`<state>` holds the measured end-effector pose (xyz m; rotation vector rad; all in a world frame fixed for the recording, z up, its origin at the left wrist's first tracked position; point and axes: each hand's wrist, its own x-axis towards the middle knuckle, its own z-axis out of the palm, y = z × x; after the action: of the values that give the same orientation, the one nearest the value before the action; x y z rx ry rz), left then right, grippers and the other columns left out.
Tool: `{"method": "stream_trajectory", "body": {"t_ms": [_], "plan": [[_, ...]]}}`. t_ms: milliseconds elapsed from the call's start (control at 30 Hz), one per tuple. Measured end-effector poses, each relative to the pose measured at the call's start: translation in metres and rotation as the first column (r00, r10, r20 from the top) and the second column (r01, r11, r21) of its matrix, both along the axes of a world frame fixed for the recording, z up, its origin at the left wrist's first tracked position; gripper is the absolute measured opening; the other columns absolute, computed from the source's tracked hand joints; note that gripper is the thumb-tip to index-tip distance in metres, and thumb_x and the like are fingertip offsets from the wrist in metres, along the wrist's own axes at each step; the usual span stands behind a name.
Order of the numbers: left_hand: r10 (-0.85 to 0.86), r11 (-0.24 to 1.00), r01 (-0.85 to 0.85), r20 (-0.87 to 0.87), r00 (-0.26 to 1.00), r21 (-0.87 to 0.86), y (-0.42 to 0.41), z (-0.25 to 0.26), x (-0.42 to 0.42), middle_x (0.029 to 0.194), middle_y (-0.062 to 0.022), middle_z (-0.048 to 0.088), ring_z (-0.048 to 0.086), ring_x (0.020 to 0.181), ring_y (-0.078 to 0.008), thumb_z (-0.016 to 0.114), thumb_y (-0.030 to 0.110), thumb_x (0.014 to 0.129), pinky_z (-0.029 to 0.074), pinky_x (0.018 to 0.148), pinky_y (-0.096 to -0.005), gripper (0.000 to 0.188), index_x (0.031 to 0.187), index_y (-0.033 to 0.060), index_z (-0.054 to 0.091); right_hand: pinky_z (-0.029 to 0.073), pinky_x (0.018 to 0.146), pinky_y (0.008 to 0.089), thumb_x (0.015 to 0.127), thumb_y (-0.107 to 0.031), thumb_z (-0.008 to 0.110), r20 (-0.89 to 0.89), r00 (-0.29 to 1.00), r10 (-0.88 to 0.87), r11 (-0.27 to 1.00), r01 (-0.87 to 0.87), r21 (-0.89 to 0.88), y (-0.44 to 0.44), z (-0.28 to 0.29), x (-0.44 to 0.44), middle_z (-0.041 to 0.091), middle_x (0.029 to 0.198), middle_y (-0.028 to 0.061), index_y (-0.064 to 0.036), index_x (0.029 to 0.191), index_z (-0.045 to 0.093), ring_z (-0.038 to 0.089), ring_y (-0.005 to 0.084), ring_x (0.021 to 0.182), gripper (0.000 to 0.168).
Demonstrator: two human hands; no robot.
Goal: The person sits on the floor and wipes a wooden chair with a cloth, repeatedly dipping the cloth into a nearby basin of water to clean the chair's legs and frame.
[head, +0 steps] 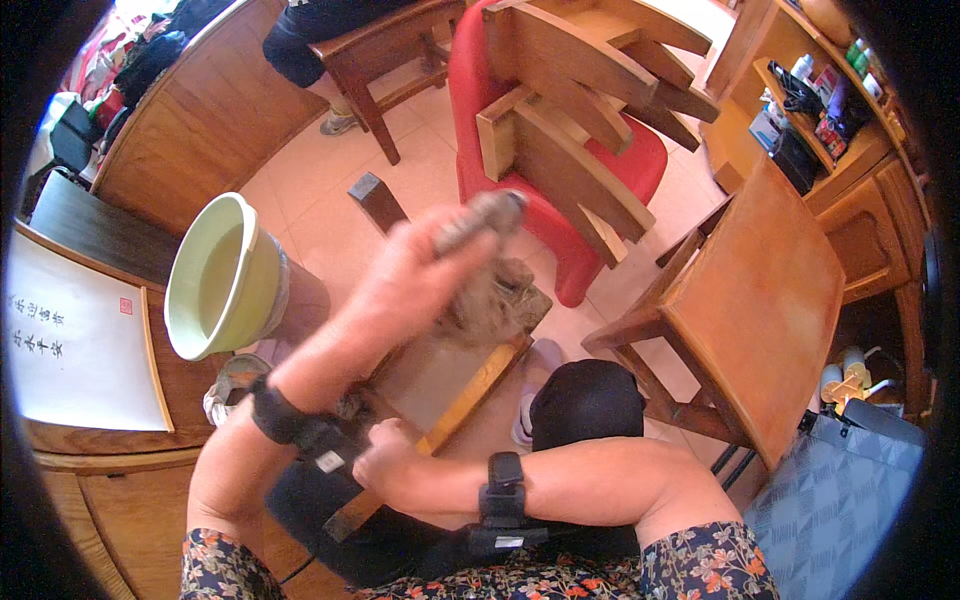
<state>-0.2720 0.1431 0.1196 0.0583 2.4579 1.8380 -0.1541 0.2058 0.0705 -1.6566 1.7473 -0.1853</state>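
My left hand (412, 281), blurred by motion, is closed around a bunched grey-brown cloth (495, 304). Part of the cloth sticks out above the fist, and the rest hangs over the far end of a wooden furniture piece (480, 390). That piece slants across my lap, with a dark-ended leg (375, 199) pointing away to the far left. Lower down, my right hand (390, 454) grips its long wooden rail. My left forearm crosses above the piece and hides some of it.
A pale green basin (251, 292) of cloudy water stands at left. Wooden furniture parts (577, 142) are piled on a red chair (469, 90). A wooden stool (765, 307) stands at right. At the back, another person's leg (296, 49) shows beside a wooden bench (375, 45).
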Motion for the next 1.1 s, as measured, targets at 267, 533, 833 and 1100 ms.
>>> {"method": "stream_trajectory", "body": {"t_ms": [267, 533, 833, 1100], "plan": [[-0.291, 0.912, 0.202, -0.217, 0.932, -0.356, 0.057, -0.041, -0.001, 0.098, -0.0200, 0.063, 0.059, 0.093, -0.0357, 0.056, 0.011, 0.088, 0.048, 0.079, -0.0409, 0.019, 0.105, 0.0025, 0.060, 0.044, 0.086, 0.0379, 0.097, -0.014, 0.044, 0.932, 0.258, -0.255, 0.713, 0.701, 0.001, 0.020, -0.063, 0.050, 0.060, 0.102, 0.0126, -0.004, 0.107, 0.054, 0.052, 0.0199, 0.095, 0.018], [-0.211, 0.967, 0.153, 0.303, 0.929, 0.205, 0.053, -0.049, -0.041, 0.100, -0.0090, 0.066, 0.064, 0.080, -0.0155, 0.046, 0.019, 0.099, 0.051, 0.065, -0.0316, 0.030, 0.120, 0.0021, 0.057, 0.046, 0.076, 0.0385, 0.088, -0.012, 0.051, 0.820, 0.457, -0.346, 0.803, 0.596, 0.007, 0.007, -0.072, 0.030, 0.063, 0.089, 0.0119, -0.005, 0.090, 0.059, 0.058, 0.0240, 0.083, 0.011], [0.064, 0.450, -0.322, 0.330, 0.942, 0.833, -0.060, -0.013, 0.048, 0.119, -0.0184, 0.062, 0.065, 0.103, -0.0258, 0.047, 0.023, 0.101, 0.056, 0.087, -0.0414, 0.033, 0.128, 0.0055, 0.049, 0.048, 0.057, 0.0344, 0.076, -0.018, 0.063, -0.273, 0.957, -0.096, 0.961, 0.018, -0.277, -0.003, -0.062, 0.006, 0.069, 0.073, 0.0011, -0.017, 0.066, 0.068, 0.068, 0.0206, 0.076, 0.012], [0.393, 0.410, -0.365, 0.199, 0.898, 0.836, -0.106, -0.049, 0.127, 0.134, -0.0203, 0.053, 0.059, 0.114, -0.0301, 0.042, 0.032, 0.102, 0.051, 0.096, -0.0471, 0.045, 0.138, 0.0053, 0.044, 0.057, 0.075, 0.0430, 0.088, -0.027, 0.061, 0.611, 0.713, -0.344, 0.833, 0.532, -0.151, -0.014, -0.030, -0.039, 0.069, 0.089, 0.0180, 0.001, 0.118, 0.056, 0.068, 0.0326, 0.088, 0.042]]}}
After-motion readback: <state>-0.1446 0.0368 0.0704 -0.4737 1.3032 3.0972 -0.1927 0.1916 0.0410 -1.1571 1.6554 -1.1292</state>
